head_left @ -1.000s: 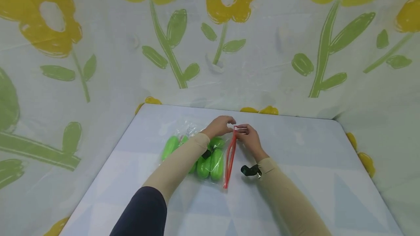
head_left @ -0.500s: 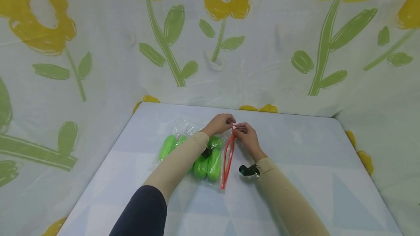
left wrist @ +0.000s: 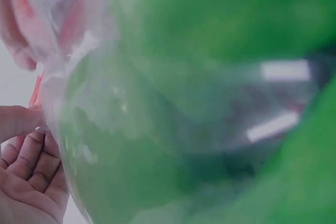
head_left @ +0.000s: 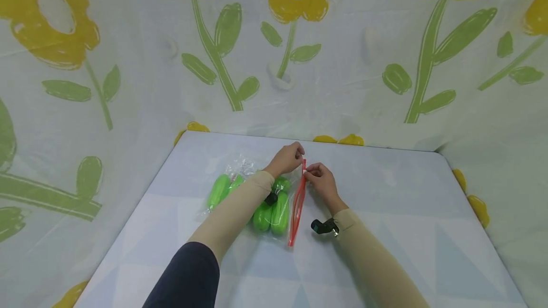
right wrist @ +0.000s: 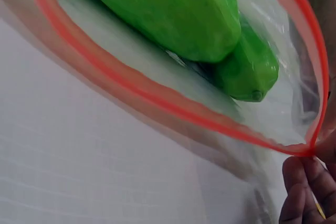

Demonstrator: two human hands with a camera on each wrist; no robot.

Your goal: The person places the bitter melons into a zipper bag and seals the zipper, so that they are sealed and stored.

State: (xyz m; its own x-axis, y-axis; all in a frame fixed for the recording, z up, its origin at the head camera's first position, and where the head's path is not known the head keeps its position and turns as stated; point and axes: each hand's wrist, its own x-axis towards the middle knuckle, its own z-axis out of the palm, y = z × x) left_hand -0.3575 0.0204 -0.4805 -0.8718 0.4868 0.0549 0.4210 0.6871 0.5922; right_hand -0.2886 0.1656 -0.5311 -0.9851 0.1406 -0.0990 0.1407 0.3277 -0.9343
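A clear zip bag [head_left: 251, 237] with a red-edged mouth lies on the table, holding several long, smooth green vegetables [head_left: 280, 215]. My left hand [head_left: 286, 159] is at the far end of the red zip strip [head_left: 296, 217], its curled fingers pinching the bag's corner. A little nearer along that strip, my right hand [head_left: 322, 180] pinches it between thumb and fingertips. In the right wrist view the bag mouth gapes, and both red edges meet at the right-hand fingers [right wrist: 302, 179]. The bag fills most of the left wrist view, blurred. My left forearm hides some of the vegetables.
A pale table [head_left: 376, 260] with blue triangles bears the bag. Its far edge meets a hanging sheet [head_left: 342, 89] printed with yellow flowers, which also rises at both sides. A small black camera [head_left: 324, 226] sits on my right wrist.
My left hand has closed on the strip's far end and shifted slightly away from me. The right fingers have moved slightly nearer along the strip. The bag has stayed nearly in place.
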